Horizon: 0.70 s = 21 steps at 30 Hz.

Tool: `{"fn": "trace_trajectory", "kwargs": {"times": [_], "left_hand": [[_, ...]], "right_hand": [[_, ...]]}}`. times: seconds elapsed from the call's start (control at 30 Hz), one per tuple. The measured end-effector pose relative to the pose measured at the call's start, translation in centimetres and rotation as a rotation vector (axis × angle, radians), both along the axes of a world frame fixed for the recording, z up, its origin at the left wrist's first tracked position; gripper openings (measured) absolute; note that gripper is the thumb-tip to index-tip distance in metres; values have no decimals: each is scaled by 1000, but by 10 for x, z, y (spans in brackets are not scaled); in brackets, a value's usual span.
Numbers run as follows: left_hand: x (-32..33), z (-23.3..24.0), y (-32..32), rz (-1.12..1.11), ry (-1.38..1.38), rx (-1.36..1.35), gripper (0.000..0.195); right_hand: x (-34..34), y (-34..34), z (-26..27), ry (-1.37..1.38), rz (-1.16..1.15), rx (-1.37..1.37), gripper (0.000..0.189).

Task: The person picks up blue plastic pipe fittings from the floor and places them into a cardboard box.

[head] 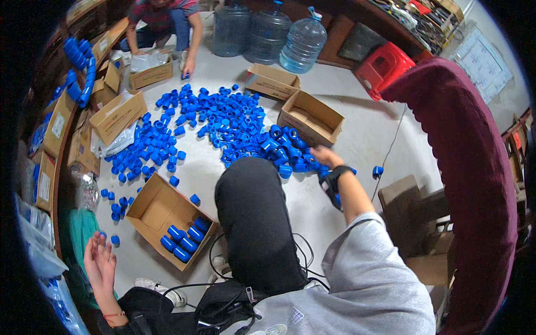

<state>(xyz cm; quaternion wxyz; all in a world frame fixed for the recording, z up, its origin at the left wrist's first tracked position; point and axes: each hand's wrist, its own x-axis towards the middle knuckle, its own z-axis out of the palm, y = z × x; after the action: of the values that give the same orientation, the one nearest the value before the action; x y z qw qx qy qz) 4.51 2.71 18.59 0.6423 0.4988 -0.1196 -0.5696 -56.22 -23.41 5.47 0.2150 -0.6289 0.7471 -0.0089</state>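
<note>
Blue plastic pipe fittings lie in a large heap on the pale floor. My right hand reaches to the right end of the heap, over the larger fittings; its fingers are blurred, and whether they grip one is unclear. My left hand is raised at the lower left, palm up with its fingers apart and nothing plainly held. Between my left hand and my knee stands an open cardboard box, with several blue fittings lying side by side at its near end.
Another person crouches beyond the heap, one hand at a blue fitting. Two open cardboard boxes stand behind the heap. Large water bottles, a red plastic stool and shelves with boxes surround the floor. A black cable runs near my feet.
</note>
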Motion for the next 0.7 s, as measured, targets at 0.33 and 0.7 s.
{"fn": "trace_trajectory", "kwargs": {"times": [0.33,0.7], "left_hand": [[62,-18,50,60,29,242,28],[47,3,49,-76,-139,390,33]], "right_hand": [[-59,182,-114,-57,-381,409,69],[-85,178,-111,44,-638,130,65]]}}
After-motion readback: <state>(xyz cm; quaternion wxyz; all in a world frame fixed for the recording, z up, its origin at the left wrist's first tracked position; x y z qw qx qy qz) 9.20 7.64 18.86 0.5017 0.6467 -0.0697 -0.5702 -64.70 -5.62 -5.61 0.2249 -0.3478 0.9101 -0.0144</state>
